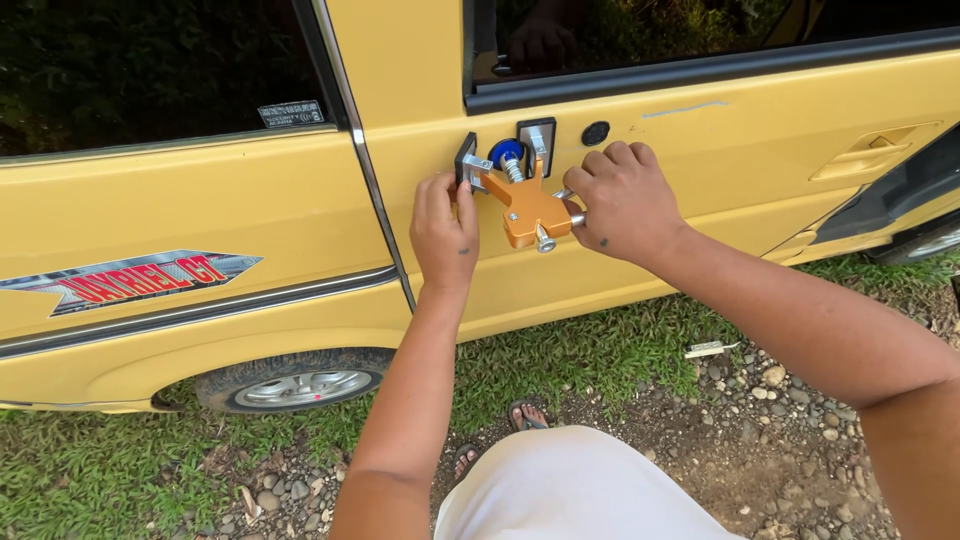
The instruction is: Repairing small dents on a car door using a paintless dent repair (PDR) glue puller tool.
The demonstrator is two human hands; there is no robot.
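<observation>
While the orange puller tool sits pressed on the yellow car door, the left hand pinches its black foot and the right hand is closed around its silver handle. Next comes a slow, steady squeeze, I think.

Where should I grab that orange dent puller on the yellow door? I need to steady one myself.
Judging by its shape, grip the orange dent puller by its metal side arms, one hand from each side. The right hand wraps the right arm; the left hand pinches the left foot. The blue knob on the centre screw stays free between them, and the feet rest against the yellow door.
</observation>
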